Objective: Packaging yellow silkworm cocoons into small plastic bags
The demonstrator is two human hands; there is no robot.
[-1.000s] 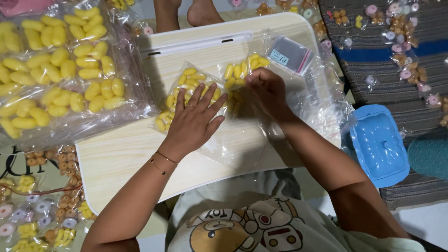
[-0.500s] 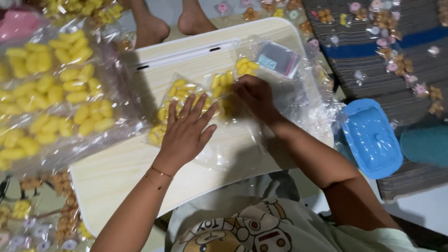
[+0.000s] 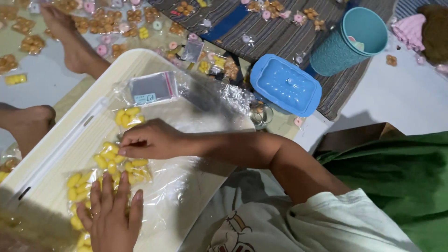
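1. We press our left hand (image 3: pixel 111 219) flat, fingers spread and grip released, on a clear, crinkly plastic bag (image 3: pixel 163 186) that lies on the pale wood-grain worktop (image 3: pixel 56 186).
2. Under that palm sit yellow pieces (image 3: pixel 74 182), small, rounded and glossy, sealed in pockets of the bag.
3. Our right hand (image 3: pixel 151 140) lies knuckles up across the middle of the bag, its fingertips pinched on the film beside a cluster of the yellow pieces; we cannot tell whether the grip closes on one piece or only on the plastic.
4. At the far end of the worktop rests a small flat zip bag (image 3: pixel 151 88), grey with a white label.
5. Past the worktop's edge, a light blue plastic lid (image 3: pixel 285 85), rectangular with rounded corners and a knob, lies on a striped woven mat (image 3: pixel 261 37).
6. Beside it stands a teal, textured cup (image 3: pixel 347 44).
7. Bare feet (image 3: pixel 28 126) of another person rest on the floor near the worktop.
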